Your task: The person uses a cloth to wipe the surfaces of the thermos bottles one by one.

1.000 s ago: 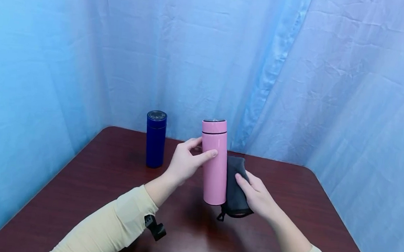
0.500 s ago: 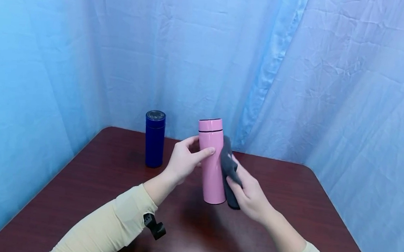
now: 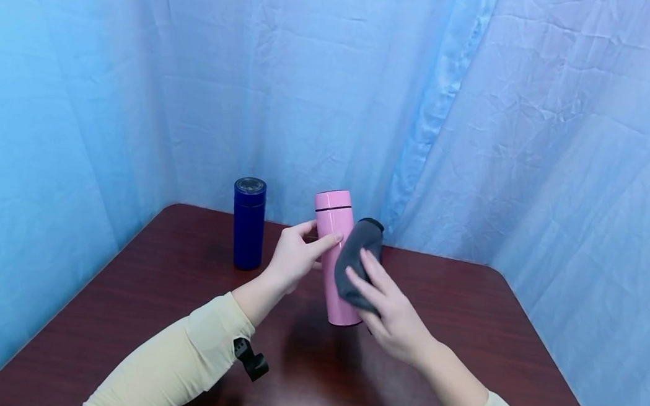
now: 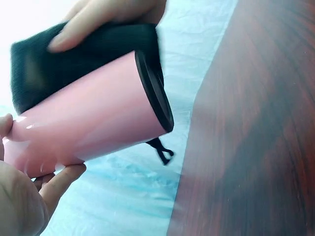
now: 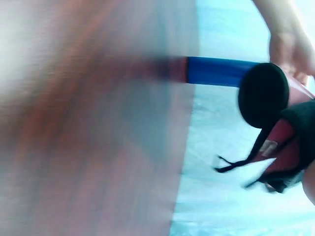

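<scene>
My left hand (image 3: 290,260) grips a pink cylindrical bottle (image 3: 333,219) with a black ring below its lid. The bottle is raised above the table and tilts slightly, top to the left. Pressed along its right side is a dark grey soft fabric piece (image 3: 360,242) with black trim, held by my right hand (image 3: 396,313); its exact kind is unclear. In the left wrist view, the bottle's dark base (image 4: 157,91) faces the table and a black loop (image 4: 163,151) dangles. Reddish fabric with a white label (image 5: 268,147) shows in the right wrist view, slightly blurred.
A dark blue bottle (image 3: 248,229) with a clear-topped lid stands upright on the table, left of the pink one. The brown wooden table (image 3: 444,359) ends at light blue curtains (image 3: 309,102) behind and at the sides. A black mount (image 3: 251,360) sits by the left sleeve.
The fabric piece has swung up and over onto the pink bottle's right front, my right hand turning with it. The bottle has shifted slightly left and tilted. The blue bottle stays put.
</scene>
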`<action>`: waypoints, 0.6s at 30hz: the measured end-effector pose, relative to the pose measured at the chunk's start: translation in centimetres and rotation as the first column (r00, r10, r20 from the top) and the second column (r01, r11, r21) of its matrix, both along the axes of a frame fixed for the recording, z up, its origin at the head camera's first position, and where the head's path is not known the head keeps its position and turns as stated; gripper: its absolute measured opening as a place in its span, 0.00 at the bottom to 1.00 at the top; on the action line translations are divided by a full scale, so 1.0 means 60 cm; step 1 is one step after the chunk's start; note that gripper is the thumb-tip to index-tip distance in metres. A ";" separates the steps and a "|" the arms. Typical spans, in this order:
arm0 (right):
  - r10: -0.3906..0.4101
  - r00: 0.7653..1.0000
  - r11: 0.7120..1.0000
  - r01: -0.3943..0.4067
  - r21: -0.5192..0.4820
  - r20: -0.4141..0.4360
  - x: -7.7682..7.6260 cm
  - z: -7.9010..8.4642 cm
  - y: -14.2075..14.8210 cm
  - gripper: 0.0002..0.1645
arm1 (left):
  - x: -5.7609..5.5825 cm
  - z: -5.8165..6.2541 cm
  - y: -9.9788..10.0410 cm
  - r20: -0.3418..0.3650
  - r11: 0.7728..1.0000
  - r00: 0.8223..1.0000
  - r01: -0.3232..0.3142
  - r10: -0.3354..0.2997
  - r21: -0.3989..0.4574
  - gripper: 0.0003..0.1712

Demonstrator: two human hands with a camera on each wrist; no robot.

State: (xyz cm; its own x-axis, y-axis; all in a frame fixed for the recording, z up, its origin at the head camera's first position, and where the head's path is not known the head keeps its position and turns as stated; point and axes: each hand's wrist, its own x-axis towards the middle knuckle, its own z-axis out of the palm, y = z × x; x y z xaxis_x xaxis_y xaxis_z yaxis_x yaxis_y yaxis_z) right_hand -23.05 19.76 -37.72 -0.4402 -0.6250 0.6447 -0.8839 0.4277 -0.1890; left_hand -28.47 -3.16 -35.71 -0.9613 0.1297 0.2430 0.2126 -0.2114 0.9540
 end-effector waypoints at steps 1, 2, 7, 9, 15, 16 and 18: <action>0.028 0.998 0.999 -0.026 0.034 -0.061 0.001 -0.006 0.001 0.26 | -0.001 0.000 -0.004 0.002 1.000 1.000 -0.011 0.011 0.003 0.26; 0.051 0.992 0.997 -0.044 0.064 -0.113 0.002 -0.012 0.003 0.26 | -0.003 0.000 -0.009 0.006 1.000 1.000 -0.021 0.021 0.005 0.26; 0.057 0.986 0.995 -0.043 0.088 -0.155 -0.006 -0.023 0.020 0.26 | -0.004 0.001 -0.018 0.026 1.000 0.999 -0.026 0.026 0.001 0.26; 0.024 0.994 0.998 -0.017 0.059 -0.110 -0.013 -0.019 0.020 0.26 | -0.004 0.000 -0.015 0.028 1.000 0.999 -0.018 0.018 -0.003 0.27; 0.021 0.976 0.991 0.008 0.132 -0.217 -0.020 -0.008 -0.013 0.25 | -0.006 -0.002 -0.001 0.006 0.999 0.999 -0.050 0.050 0.016 0.27; 0.038 0.964 0.984 0.010 0.176 -0.264 -0.018 -0.010 -0.017 0.27 | -0.007 -0.002 0.000 0.002 0.998 0.998 -0.058 0.058 0.020 0.27; 0.080 0.937 0.965 0.012 0.260 -0.340 -0.011 -0.017 -0.019 0.34 | -0.011 0.000 0.000 -0.003 0.997 0.998 -0.070 0.070 0.032 0.27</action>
State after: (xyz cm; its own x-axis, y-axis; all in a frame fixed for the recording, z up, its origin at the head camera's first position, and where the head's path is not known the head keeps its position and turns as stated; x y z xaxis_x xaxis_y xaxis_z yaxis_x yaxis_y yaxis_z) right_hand -23.72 18.63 -38.73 -0.1950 -0.7984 0.5696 -0.8892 0.3890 0.2408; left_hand -29.13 -3.17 -35.73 -0.9668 0.0539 0.2497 0.2318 -0.2264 0.9461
